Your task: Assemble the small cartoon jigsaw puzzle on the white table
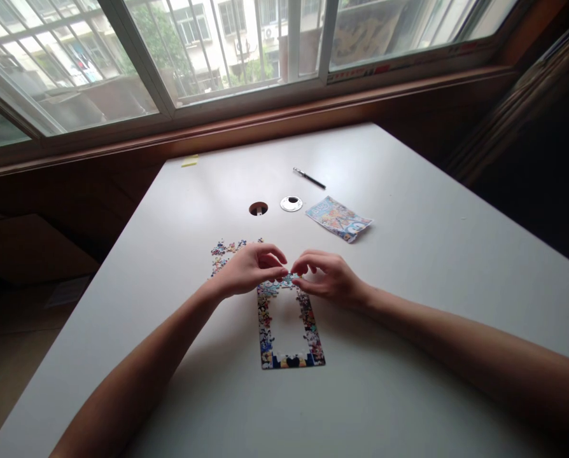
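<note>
A jigsaw puzzle (316, 337) lies on the white table, its border joined into an upright rectangle around a bare middle. Over its upper left part is my left hand (251, 268), thumb and forefinger slightly apart near the top edge, with nothing visible between them. Facing it, my right hand (330, 275) has curled fingers at the puzzle's top right; whatever small thing they pinch is too small to make out. Both sets of fingertips nearly meet and partly cover the top row. Loose puzzle pieces (218, 249) are scattered beyond my left hand, some hidden behind it.
A creased colourful picture sheet (339, 218) lies to the right, beyond my right hand. Behind it is a black pen (309, 178). A round hole (258, 208) opens in the tabletop beside a silver ring-shaped cover (291, 203). Yellow tape (189, 161) marks the far left edge.
</note>
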A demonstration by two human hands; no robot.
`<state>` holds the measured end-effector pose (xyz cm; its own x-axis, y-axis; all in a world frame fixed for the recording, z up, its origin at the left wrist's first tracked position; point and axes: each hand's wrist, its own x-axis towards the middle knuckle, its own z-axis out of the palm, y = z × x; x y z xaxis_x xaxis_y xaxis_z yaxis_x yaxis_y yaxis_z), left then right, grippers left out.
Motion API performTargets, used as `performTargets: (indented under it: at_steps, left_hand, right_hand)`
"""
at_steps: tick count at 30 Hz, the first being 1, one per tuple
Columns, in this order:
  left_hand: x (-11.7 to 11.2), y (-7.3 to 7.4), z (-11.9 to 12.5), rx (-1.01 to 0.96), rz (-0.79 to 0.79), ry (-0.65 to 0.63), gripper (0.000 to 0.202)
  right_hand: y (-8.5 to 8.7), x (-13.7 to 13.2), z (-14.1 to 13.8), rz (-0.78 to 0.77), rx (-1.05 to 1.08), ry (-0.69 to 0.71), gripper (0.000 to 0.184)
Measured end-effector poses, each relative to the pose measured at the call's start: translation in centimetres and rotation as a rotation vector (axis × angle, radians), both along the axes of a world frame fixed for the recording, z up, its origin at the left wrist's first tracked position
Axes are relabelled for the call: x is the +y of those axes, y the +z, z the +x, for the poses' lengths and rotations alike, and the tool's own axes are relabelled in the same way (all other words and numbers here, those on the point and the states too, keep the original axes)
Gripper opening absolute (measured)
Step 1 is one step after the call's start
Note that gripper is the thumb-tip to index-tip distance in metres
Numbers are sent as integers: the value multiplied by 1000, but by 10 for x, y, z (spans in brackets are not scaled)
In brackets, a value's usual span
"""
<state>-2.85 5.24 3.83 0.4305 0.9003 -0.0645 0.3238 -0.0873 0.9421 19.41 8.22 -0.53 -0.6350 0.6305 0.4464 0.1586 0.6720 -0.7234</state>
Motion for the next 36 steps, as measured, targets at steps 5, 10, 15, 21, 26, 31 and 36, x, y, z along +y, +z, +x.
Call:
performTargets:
  at_steps: [5, 10, 15, 21, 26, 31, 36]
  left_hand:
    - [-28, -16, -14, 269, 514, 195, 9]
    - [-55, -41, -28, 309, 745, 47, 27]
    - [-55, -44, -28, 317, 768, -77, 34]
    - [-54, -41, -25, 355, 794, -122, 30]
    - [-54, -41, -24, 382, 827, -134, 34]
    - [-53, -41, -24, 419, 834, -151, 37]
    - [-53, -40, -24, 440, 828, -164, 37]
  right_hand:
    - [-2, 0, -2, 82, -75, 40, 10]
    - [-4, -1, -7, 116, -142, 70, 10]
    - [-3, -3, -10, 128, -218, 81, 10]
    - [-3, -3, -11, 155, -255, 66, 8]
    - [-2, -4, -12, 173, -267, 56, 5]
    - [-1, -4, -12, 190, -273, 61, 6]
    - [-1, -4, -12, 195, -279, 63, 6]
